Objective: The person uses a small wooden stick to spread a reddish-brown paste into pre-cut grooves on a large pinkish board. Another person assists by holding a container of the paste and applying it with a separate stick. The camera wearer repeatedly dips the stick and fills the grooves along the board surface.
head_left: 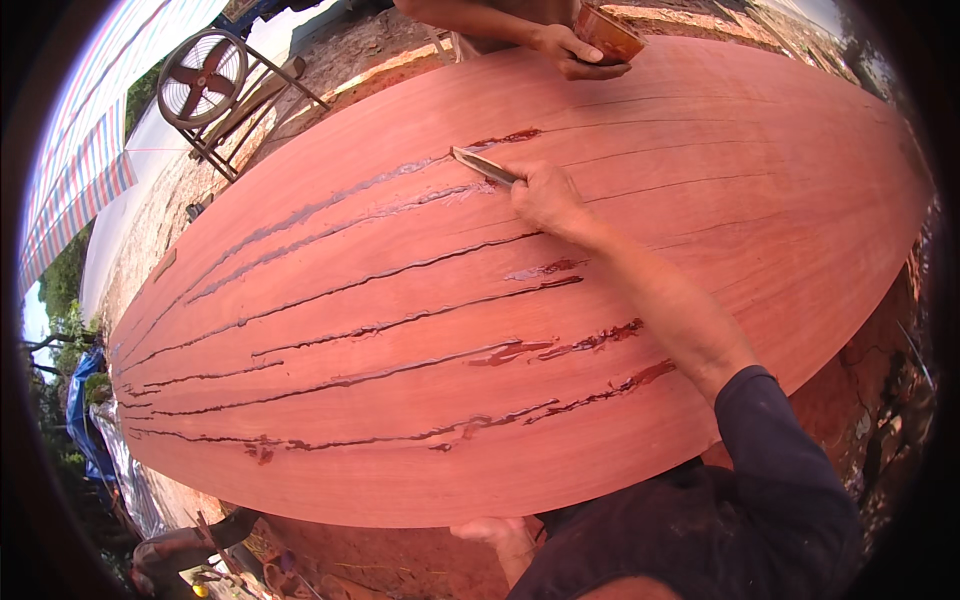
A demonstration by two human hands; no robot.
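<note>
While pressed to a filled crack in the red veneer sheet [620, 200], right hand [545, 195] clamps a putty knife [484, 166]; left hand [495, 532] grips the sheet's near edge.

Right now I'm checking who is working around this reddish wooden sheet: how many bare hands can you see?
3, maybe more hidden: right hand holding the flat metal scraper; left hand at the sheet's near edge; another person's hand by a small reddish bowl.

Reddish-pink wood sheet [620, 250] with dark glossy streaks, navy sleeve [770, 450], red-blue striped tarp [85, 180]
</note>
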